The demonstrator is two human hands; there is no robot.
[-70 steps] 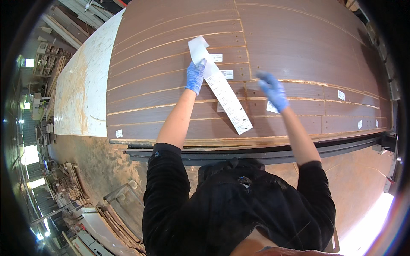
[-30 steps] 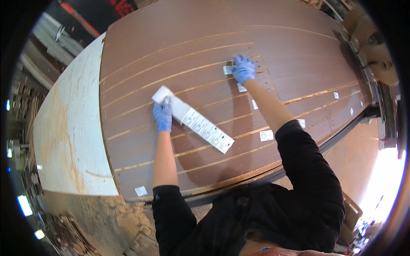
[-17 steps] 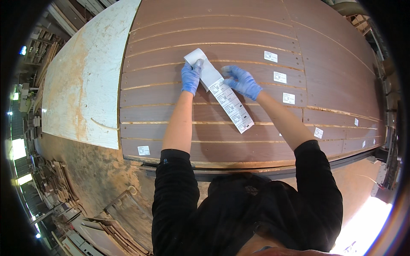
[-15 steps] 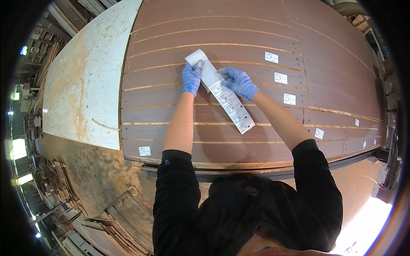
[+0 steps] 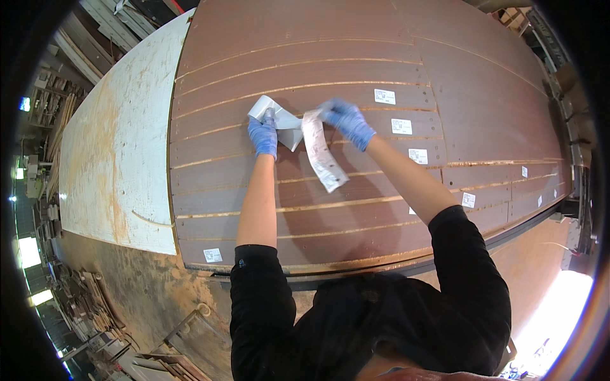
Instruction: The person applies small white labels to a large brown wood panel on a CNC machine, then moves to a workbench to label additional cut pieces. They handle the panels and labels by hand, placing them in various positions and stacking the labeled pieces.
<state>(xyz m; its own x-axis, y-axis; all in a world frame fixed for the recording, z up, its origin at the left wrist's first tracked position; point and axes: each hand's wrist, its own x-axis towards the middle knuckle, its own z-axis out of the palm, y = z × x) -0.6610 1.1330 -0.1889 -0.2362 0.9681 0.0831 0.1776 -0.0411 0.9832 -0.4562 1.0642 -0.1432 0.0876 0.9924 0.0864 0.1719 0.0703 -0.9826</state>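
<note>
Both my hands wear blue gloves and work over a brown cut board [image 5: 235, 190]. My left hand [image 5: 263, 135] is closed around the folded white part of a label strip [image 5: 284, 119], thumb on top. The strip's printed length [image 5: 324, 157] hangs curled from my right hand [image 5: 346, 122], slanting down to the right above the board. The right hand is blurred, but its fingers meet the strip's upper end. Whether the two lengths still join between the hands is hard to make out. Several white labels [image 5: 401, 126] are stuck on the board to the right.
Narrow grooves divide the board into long strips. A white, dust-stained panel [image 5: 117, 146] adjoins it on the left. A dark rail [image 5: 413, 267] runs along the near edge. Scrap boards [image 5: 168, 368] lie on the dusty floor at lower left.
My right hand has turned the printed length of the strip, and it now hangs curled and more upright. The view has shifted, so the board sits lower in the picture.
</note>
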